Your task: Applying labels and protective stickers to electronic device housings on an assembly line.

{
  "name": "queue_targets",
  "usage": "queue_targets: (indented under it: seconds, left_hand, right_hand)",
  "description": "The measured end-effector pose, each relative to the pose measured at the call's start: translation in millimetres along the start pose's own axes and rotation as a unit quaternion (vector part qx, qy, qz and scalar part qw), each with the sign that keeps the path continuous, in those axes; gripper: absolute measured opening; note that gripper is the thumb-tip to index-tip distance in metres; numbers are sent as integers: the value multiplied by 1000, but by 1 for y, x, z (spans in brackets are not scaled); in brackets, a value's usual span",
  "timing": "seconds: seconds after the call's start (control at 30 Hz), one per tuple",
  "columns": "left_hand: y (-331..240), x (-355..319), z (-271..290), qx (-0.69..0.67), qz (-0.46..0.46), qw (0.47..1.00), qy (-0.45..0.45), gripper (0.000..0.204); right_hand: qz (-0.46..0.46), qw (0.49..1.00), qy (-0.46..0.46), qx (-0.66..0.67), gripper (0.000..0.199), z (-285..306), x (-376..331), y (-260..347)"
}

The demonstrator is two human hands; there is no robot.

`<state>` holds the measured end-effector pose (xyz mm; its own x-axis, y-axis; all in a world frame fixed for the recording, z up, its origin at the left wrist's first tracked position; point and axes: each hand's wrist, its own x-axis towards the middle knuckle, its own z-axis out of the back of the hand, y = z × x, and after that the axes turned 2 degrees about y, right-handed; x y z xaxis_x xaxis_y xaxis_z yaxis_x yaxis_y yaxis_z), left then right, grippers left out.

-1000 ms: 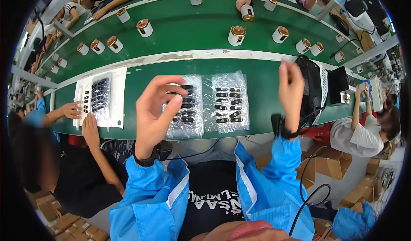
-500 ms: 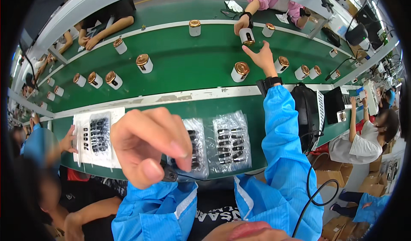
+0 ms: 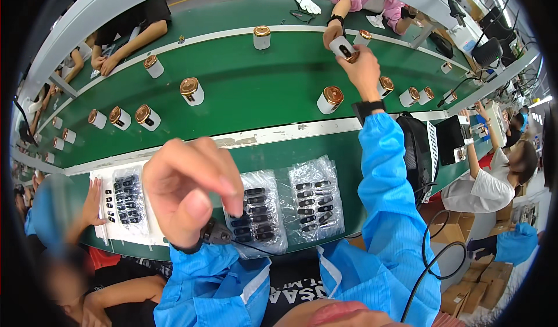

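Stretched across the green bench, my right hand (image 3: 365, 71) has its fingers closed round a white cylinder with a copper-coloured end and a dark oval panel (image 3: 342, 47). A co-worker's hand (image 3: 332, 33) in a pink sleeve touches the same cylinder from the far side. My left hand (image 3: 189, 190) is raised close to the camera, fingers loosely curled, a gap between thumb and forefinger and nothing seen between them. Below it lies a plastic-wrapped tray of small black oval parts (image 3: 258, 214), partly hidden by the hand. A second such tray (image 3: 315, 199) lies to its right.
Several copper-topped white cylinders (image 3: 331, 99) stand along the green surface (image 3: 261, 94). A pale rail (image 3: 279, 134) divides it from the near bench. Another person's hand (image 3: 92, 202) rests by a white board at left. A black bag (image 3: 415, 158) stands right of my arm, near a hanging cable.
My right hand has moved from an open reach beside the cylinder to gripping it. The cylinder has tilted and shifted slightly right. My left hand has shifted a little left, still curled.
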<state>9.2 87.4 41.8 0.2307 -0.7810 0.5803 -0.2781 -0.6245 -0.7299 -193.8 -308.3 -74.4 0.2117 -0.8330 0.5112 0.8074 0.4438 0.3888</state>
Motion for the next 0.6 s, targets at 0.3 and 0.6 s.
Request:
queue_targets:
  seconds: [0.3, 0.6]
  left_hand:
    - [60, 42, 14, 70, 294, 953, -22, 51]
    - [101, 30, 19, -92, 311, 942, 90, 55]
  right_hand:
    - [267, 884, 204, 325, 59, 158, -75, 100]
    - [352, 828, 200, 388, 53, 163, -114, 126]
